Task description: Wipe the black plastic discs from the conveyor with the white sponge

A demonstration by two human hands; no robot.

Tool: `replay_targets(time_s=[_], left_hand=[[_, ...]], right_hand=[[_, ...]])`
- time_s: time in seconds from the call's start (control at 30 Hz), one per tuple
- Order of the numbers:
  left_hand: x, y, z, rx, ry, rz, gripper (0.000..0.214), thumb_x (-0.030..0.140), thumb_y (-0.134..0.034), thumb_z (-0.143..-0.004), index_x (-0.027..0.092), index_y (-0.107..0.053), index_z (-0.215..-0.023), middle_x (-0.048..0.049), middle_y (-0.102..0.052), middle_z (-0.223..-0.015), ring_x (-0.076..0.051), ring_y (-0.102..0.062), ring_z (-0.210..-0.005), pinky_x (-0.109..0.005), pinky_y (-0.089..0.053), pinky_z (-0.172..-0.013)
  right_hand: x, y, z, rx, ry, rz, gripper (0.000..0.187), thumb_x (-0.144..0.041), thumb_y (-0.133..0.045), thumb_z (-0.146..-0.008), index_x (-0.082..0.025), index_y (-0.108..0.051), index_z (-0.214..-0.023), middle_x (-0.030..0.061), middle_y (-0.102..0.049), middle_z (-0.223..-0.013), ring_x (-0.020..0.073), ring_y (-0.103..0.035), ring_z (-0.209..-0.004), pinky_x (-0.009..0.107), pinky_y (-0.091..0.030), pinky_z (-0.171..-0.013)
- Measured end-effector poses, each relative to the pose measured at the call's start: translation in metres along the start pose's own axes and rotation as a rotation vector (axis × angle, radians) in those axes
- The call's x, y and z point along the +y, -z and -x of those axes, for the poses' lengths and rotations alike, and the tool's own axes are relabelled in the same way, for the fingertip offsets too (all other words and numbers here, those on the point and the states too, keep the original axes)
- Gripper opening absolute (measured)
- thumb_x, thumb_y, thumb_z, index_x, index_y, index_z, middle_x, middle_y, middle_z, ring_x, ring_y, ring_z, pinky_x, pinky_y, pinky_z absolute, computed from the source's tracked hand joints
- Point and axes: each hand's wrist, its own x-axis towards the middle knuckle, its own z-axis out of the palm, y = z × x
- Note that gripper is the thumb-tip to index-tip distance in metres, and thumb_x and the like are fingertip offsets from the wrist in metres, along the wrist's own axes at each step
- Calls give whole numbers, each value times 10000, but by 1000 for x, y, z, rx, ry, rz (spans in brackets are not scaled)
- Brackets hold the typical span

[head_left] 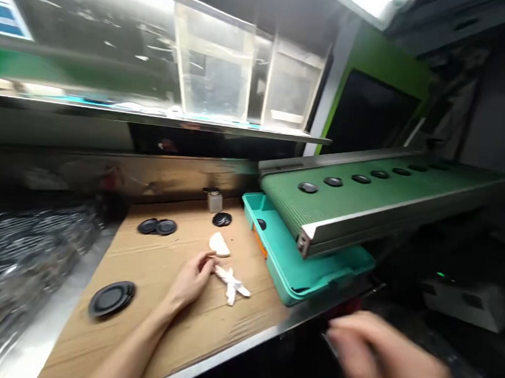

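My left hand [191, 277] rests on a cardboard sheet [149, 274], its fingertips at the end of a twisted white cloth [231, 283]. I cannot tell if they pinch the cloth. A folded white pad [219, 244] lies just beyond them. Black round discs lie around: a touching pair [157, 226], a single one [222, 219], and a stack [111, 298] near the left edge. A small capped jar [214, 201] stands at the back. My right hand [379, 362] is blurred, low at the right, beyond the table's steel edge [222, 355].
A teal tray [289, 279] holding a black disc [261, 224] sits under a green conveyor belt [352, 191] carrying a row of black discs. A blurred heap of shiny dark items [19, 264] lies at the left. Clear bins stand on a shelf [153, 117] overhead.
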Motion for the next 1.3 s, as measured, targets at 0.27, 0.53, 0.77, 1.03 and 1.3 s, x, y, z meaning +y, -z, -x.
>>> replay_targets(time_s=[0.27,0.53,0.77,1.03,1.3], left_hand=[[-19,5,-15,150,-43,-66,371,381,-509,-866,154,-604,-1144,-92,-678,-1051,-180,-643,-765,-331,-524,-748],[-10,-7,-61,188,47,-616,712,645,-582,-742,154,-538,-1257,-192,-563,-1244,-361,-504,-1197,-441,-427,-950],[0,-46,-80,68,-60,-635,579,381,-657,-710,122,-560,-1218,-192,-602,-1219,-321,-551,-1150,-393,-394,-996],[-3,-16,-85,182,126,-252,311,272,-445,-889,100,-588,-1106,-139,-713,-950,-199,-683,-788,-345,-521,-785],[147,-46,-150,225,-526,-391,310,406,-512,-887,209,-649,-1083,-74,-684,-1095,-224,-632,-981,-352,-471,-934]], right_hand=[[-32,-208,-52,-485,162,333,418,-350,-606,-875,-287,-567,-1287,86,-599,-1213,305,-546,-1087,439,-482,-884],[-2,-224,-56,-454,172,287,285,-204,-440,-962,-284,-616,-1172,40,-623,-1009,221,-567,-975,310,-460,-824],[16,-229,-69,-289,26,434,379,-130,-377,-923,-221,-616,-1202,126,-604,-1150,292,-547,-1083,387,-460,-907],[-29,-243,-125,-363,-78,344,317,-277,-419,-946,-146,-610,-1162,175,-664,-989,335,-645,-904,452,-510,-760],[-23,-294,-157,-434,-83,284,306,-157,-611,-775,-108,-648,-1075,195,-620,-1107,324,-599,-1039,449,-491,-875]])
